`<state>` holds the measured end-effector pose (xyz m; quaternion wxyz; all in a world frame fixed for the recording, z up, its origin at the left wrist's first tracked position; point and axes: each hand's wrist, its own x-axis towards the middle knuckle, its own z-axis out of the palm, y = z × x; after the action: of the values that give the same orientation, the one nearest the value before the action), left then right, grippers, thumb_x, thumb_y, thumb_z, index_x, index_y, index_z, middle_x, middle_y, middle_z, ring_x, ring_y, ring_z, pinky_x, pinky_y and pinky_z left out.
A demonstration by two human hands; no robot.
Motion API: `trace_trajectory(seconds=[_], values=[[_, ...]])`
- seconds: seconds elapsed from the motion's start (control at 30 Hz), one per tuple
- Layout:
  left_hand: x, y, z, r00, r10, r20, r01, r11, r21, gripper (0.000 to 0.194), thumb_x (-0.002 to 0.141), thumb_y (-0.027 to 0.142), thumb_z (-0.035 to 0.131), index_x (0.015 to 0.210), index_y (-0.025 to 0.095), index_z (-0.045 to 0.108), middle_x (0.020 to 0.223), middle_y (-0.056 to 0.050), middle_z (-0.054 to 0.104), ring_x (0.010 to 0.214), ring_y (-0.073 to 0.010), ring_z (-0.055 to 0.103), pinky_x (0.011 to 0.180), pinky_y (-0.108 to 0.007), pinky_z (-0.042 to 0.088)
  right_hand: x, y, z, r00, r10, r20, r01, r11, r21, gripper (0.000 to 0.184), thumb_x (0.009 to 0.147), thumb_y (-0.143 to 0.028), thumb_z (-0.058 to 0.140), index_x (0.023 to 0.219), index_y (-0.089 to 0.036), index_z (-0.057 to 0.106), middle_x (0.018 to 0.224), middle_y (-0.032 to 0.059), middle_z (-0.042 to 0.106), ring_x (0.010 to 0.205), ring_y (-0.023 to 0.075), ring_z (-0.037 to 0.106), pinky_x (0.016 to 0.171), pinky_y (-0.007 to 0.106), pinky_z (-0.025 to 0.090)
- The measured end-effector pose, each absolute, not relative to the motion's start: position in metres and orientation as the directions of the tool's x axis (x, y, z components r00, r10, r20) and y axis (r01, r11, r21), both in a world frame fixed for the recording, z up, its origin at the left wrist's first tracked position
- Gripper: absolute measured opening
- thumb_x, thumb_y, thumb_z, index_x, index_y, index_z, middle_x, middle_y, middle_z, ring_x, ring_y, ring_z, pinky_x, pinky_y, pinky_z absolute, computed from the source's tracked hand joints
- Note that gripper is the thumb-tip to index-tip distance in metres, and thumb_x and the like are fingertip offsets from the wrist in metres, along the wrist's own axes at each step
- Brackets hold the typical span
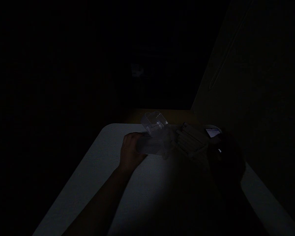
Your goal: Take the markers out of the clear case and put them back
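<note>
The left hand (130, 150) grips the left end of a clear container (149, 146) near the far edge of the table (98, 164); the shadowed right hand (227, 159) is beside a lit screen (212, 132), its grip impossible to tell. The step appears to be steadying the container, probably calling next for a secure left hold; no brand or writing is legible.
</note>
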<state>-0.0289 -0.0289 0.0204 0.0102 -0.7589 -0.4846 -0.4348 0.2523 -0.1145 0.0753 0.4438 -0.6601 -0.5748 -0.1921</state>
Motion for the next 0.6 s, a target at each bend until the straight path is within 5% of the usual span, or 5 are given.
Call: trace_trajectory(seconds=[0.2, 0.6], values=[[-0.03, -0.029, 0.02, 0.201, 0.697, 0.688, 0.779, -0.54, 0.319, 0.044, 0.062, 0.031, 0.07, 0.103, 0.021, 0.061, 0.106, -0.011, 0.065, 0.1, -0.0299, 0.058, 0.089, -0.046, 0.046, 0.261, -0.124, 0.066, 0.512, 0.384, 0.768, 0.842, -0.049, -0.537, 0.053, 0.083, -0.048, 0.052, 0.129, -0.021, 0.051, 0.113, 0.0169, 0.059, 0.1, 0.0324, 0.059, 0.079, 0.052, 0.05], [-0.03, -0.027, 0.016, 0.222, 0.639, 0.736, 0.781, -0.569, 0.258, 0.049, 0.061, 0.029, 0.071, 0.108, 0.019, 0.057, 0.105, -0.011, 0.064, 0.099, -0.0304, 0.058, 0.087, -0.047, 0.046, 0.228, -0.109, 0.054, 0.487, 0.434, 0.758, 0.799, 0.13, -0.588, 0.035, 0.088, -0.044, 0.047, 0.11, -0.021, 0.06, 0.1, 0.0121, 0.064, 0.096, 0.0257, 0.062, 0.079, 0.043, 0.052]])
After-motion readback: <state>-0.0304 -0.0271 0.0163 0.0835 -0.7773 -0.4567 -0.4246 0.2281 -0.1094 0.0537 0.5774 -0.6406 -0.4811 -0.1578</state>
